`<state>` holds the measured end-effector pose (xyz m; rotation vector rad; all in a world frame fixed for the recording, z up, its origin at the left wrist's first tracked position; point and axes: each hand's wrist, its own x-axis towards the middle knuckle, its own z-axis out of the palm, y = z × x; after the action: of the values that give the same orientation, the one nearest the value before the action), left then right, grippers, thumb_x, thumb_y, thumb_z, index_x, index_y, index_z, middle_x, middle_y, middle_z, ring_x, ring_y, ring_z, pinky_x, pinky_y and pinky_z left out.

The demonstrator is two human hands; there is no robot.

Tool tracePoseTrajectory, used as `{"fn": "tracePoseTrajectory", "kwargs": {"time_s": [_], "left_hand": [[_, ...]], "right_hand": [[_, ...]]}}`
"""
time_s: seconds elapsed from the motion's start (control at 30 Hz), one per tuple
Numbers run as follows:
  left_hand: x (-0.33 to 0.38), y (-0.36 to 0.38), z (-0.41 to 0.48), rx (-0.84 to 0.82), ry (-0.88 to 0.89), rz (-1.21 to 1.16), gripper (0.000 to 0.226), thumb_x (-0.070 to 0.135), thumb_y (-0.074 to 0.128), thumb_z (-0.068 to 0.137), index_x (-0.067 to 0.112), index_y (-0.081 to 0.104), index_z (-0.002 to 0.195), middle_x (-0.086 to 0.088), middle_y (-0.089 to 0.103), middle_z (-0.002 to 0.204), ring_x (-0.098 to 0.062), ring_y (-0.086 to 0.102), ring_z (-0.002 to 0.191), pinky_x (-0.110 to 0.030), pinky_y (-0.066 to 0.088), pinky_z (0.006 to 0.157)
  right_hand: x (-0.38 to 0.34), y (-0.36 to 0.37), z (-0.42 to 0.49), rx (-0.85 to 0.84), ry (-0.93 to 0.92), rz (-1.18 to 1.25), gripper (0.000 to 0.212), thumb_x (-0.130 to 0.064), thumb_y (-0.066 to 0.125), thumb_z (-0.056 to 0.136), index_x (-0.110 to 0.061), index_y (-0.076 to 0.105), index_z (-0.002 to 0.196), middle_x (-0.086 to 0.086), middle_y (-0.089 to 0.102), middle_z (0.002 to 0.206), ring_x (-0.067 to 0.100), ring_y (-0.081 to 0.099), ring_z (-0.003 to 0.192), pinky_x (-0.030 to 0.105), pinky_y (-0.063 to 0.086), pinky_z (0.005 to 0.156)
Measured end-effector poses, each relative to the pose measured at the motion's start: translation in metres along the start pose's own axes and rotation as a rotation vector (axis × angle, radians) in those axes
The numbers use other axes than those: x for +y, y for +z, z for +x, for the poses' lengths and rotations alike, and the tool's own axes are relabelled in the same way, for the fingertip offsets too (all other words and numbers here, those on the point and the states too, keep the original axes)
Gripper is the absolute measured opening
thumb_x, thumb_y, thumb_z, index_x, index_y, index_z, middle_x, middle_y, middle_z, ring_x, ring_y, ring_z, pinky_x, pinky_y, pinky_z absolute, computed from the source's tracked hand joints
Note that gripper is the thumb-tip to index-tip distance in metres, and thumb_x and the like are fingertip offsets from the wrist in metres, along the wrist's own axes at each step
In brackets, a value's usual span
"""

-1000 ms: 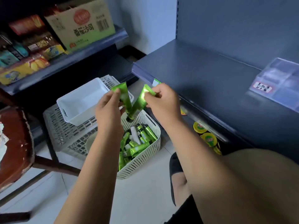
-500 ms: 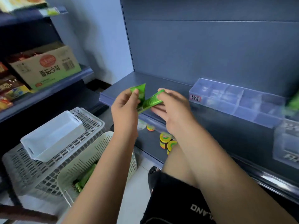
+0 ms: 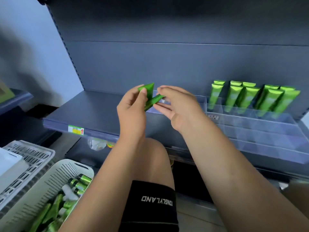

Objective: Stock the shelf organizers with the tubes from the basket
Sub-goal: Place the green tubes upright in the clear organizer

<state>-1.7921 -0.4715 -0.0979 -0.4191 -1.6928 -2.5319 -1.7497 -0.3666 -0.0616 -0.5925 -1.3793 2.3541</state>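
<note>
My left hand pinches one green tube by its flat end. A second green tube lies crossed under the first, and the fingertips of my right hand close on it. Both hands hover above the dark shelf, just left of the clear shelf organizers. Several green tubes stand upright in the organizer's back row at the right. The white basket at the lower left holds several more green tubes.
A grey slatted crate with a white bin in it sits behind the basket at the left. A price label is on the shelf's front edge. My knee in black shorts is below the hands. Small jars show on the lower shelf.
My view has swung up and right from the basket to the shelf. Both hands carried the two tubes up over the shelf, toward the organizers with standing tubes.
</note>
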Motion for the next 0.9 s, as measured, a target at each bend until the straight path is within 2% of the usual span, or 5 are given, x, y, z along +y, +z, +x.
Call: {"fn": "tracePoseTrajectory", "kwargs": {"time_s": [0.23,0.37,0.6,0.77,0.9], "left_hand": [[-0.009,0.051,-0.019,-0.036,-0.033,-0.016,0.017,0.006,0.063,0.096,0.007,0.078,0.104,-0.004,0.073,0.092,-0.014,0.06,0.081,-0.03,0.047,0.07],[-0.007,0.072,-0.026,-0.135,-0.064,-0.033,0.018,0.006,0.06,0.099,0.0,0.076,0.105,-0.011,0.066,0.086,-0.023,0.054,0.075,-0.031,0.042,0.062],[-0.007,0.118,-0.032,-0.205,-0.157,-0.03,0.025,0.01,0.063,0.098,0.008,0.064,0.074,-0.013,0.051,0.081,-0.027,0.047,0.078,-0.039,0.046,0.073],[-0.009,0.143,-0.034,-0.295,-0.152,0.011,0.021,0.012,0.064,0.099,0.015,0.068,0.078,-0.005,0.058,0.076,-0.02,0.054,0.072,-0.03,0.055,0.075],[-0.017,0.156,-0.03,-0.319,-0.169,0.048,0.025,0.015,0.065,0.099,0.018,0.067,0.075,0.001,0.059,0.072,-0.02,0.053,0.073,-0.031,0.058,0.077]], "right_hand": [[-0.014,-0.039,-0.02,-0.113,-0.099,-0.016,0.034,0.009,0.075,0.082,-0.002,0.071,0.114,0.015,0.075,0.111,0.022,0.073,0.107,0.03,0.057,0.097],[-0.026,-0.066,-0.028,-0.012,-0.276,-0.334,0.036,-0.003,0.086,0.075,-0.01,0.074,0.108,0.005,0.079,0.094,0.014,0.076,0.09,0.019,0.058,0.08],[-0.048,-0.119,-0.022,0.165,-0.53,-0.625,0.016,-0.011,0.079,0.083,-0.025,0.07,0.082,0.003,0.075,0.077,0.025,0.075,0.071,0.044,0.064,0.075],[-0.069,-0.172,-0.025,0.238,-0.6,-0.638,0.022,-0.006,0.075,0.088,-0.025,0.065,0.085,0.007,0.068,0.077,0.011,0.065,0.058,0.021,0.052,0.054],[-0.085,-0.225,-0.021,0.344,-0.626,-0.556,0.01,-0.011,0.077,0.088,-0.018,0.071,0.088,0.011,0.064,0.079,0.015,0.061,0.07,0.031,0.052,0.067]]}}
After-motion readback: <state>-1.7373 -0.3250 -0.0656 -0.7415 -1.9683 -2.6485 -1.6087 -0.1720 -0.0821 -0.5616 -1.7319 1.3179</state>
